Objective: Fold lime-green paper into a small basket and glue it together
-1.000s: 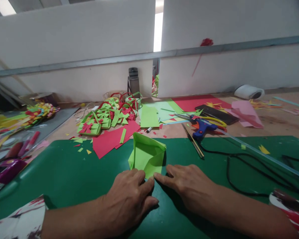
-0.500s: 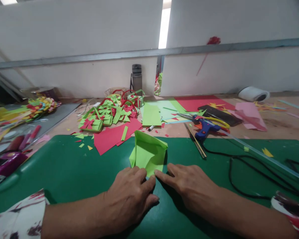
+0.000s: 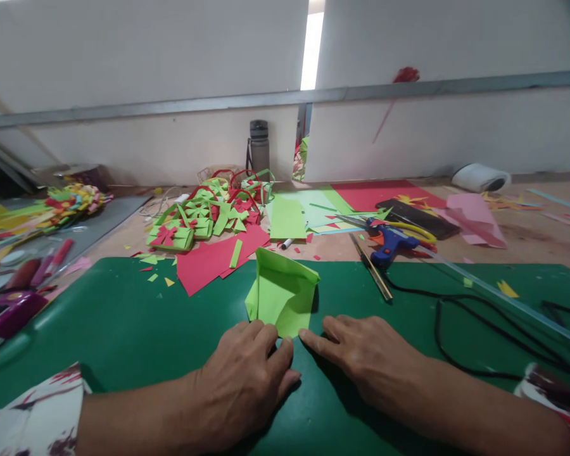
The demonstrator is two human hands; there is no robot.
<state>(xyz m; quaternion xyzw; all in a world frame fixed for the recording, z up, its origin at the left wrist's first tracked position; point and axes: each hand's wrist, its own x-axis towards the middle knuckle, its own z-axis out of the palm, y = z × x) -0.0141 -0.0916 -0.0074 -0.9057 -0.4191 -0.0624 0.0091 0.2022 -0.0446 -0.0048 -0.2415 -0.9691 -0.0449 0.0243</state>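
A bright green sheet of paper [image 3: 287, 294], folded with raised flaps at its far and left edges, lies on the green mat [image 3: 137, 329] in front of me. My left hand [image 3: 254, 373] is at its near left edge, fingers curled down onto the paper and thumb sticking out to the right; its fingertips are partly hidden. Close to the near right corner, my right hand [image 3: 370, 354] rests on the mat. Its index finger is stretched out to the paper's edge, while the other fingers are bent.
Behind the paper are red sheets [image 3: 206, 259] and a pile of small green paper baskets [image 3: 194, 225]. A blue glue gun [image 3: 392, 244], scissors [image 3: 349, 221] and a gold pen-like tool [image 3: 373, 269] lie right. A black cord [image 3: 439, 329] loops across the mat. A bottle [image 3: 259, 149] stands behind.
My right index finger has slid slightly right along the paper's near edge. The left hand and folded paper look nearly the same; the view has shifted a little.
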